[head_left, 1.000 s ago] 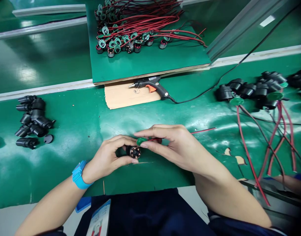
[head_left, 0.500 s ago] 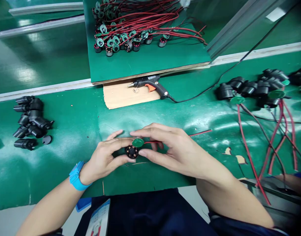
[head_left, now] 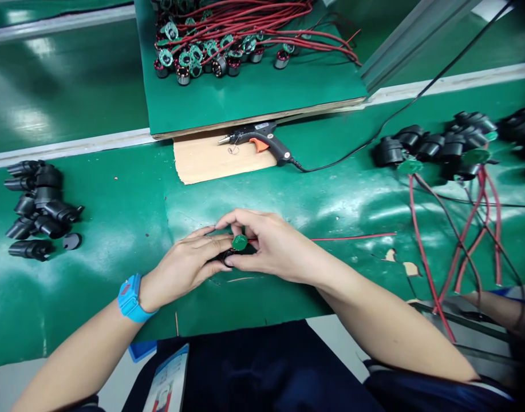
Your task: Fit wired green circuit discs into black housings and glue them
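Observation:
Low over the green bench, my left hand grips a small black motor, mostly covered by fingers. A round green circuit board sits at the motor's upper right, close against it. My right hand closes in from the other side, its thumb on the motor and its fingers curled behind the board. A red wire runs out to the right from behind my right hand. Whether the right fingers pinch the board or only the motor is hidden.
A glue gun lies on cardboard before a raised green shelf holding several wired motors. Black housings lie left; more housings with red wires lie right. Another person's arm shows at far right.
My right hand has moved left and closed in on the motor, with its fingers more curled. The motor's face is now mostly covered. The view has shifted slightly.

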`<action>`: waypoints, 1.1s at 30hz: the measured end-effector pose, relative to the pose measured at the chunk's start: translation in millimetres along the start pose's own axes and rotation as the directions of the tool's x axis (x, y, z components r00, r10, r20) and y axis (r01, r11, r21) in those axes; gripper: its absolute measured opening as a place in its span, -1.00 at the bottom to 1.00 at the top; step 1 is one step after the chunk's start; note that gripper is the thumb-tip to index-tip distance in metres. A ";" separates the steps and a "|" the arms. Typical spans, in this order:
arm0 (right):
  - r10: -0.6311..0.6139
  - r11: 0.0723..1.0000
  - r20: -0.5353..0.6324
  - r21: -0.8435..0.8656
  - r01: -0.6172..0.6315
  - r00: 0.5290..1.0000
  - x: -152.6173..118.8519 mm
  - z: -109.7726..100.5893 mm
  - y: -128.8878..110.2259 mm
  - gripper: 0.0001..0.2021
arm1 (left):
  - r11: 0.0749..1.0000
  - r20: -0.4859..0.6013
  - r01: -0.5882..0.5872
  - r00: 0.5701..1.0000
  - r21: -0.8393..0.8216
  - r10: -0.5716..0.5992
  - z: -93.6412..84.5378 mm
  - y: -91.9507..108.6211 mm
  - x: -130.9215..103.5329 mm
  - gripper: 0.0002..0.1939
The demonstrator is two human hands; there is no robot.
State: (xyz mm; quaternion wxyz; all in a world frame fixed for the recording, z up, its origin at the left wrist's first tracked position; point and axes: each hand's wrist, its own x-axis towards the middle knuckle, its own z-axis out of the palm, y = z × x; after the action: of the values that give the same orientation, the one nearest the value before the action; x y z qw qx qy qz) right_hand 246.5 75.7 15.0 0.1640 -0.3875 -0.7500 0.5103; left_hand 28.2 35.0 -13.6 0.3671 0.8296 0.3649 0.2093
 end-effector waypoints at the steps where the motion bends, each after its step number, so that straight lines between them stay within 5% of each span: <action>1: 0.011 1.000 -0.002 0.000 -0.011 1.000 0.3 0.8 -0.3 -0.59 | 1.000 -0.001 0.001 1.000 -0.005 -0.001 0.4 0.4 0.3 -0.60; 7: 0.040 0.995 0.017 0.093 -0.041 0.999 0.0 -1.6 4.7 -0.62 | 0.999 -0.007 0.038 0.999 -0.009 -0.038 1.2 5.4 0.0 -0.65; 14: 0.032 0.924 -0.035 0.381 -0.016 0.999 2.3 0.3 9.2 -0.74 | 0.979 -0.197 0.195 0.959 -0.055 -0.202 -1.3 13.5 -4.0 -0.66; 20: -0.006 0.990 -0.126 0.140 0.023 0.992 12.2 1.1 19.4 -0.65 | 0.921 -0.353 0.345 0.897 0.179 -0.267 -19.2 -4.9 -5.8 -0.72; 26: -0.127 0.974 -0.154 -0.206 0.094 0.980 11.0 4.3 18.3 -0.60 | 0.654 -0.445 0.547 0.829 0.523 -0.337 -69.0 -24.0 -23.8 -0.51; 28: -0.163 0.954 -0.154 -0.278 0.116 0.975 7.6 -0.8 14.3 -0.65 | 0.528 -0.553 0.642 0.760 0.556 -0.341 -89.8 -23.4 -39.5 -0.56; 32: -0.259 0.894 -0.260 -0.429 0.129 0.930 15.3 -31.5 8.7 -0.76 | 0.125 -0.781 0.877 0.472 0.465 -0.409 -121.1 -22.1 -77.1 -0.49; 33: -0.288 0.871 -0.312 -0.477 0.113 0.906 22.9 -43.7 9.0 -0.78 | 0.046 -0.794 0.887 0.433 0.459 -0.426 -124.7 -23.2 -83.9 -0.41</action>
State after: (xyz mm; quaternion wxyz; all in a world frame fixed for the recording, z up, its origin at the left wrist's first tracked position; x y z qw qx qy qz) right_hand 263.4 122.4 22.1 0.2625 -0.4232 -0.8387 0.2202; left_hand -113.2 39.0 42.2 -0.1456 0.5275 0.8367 -0.0214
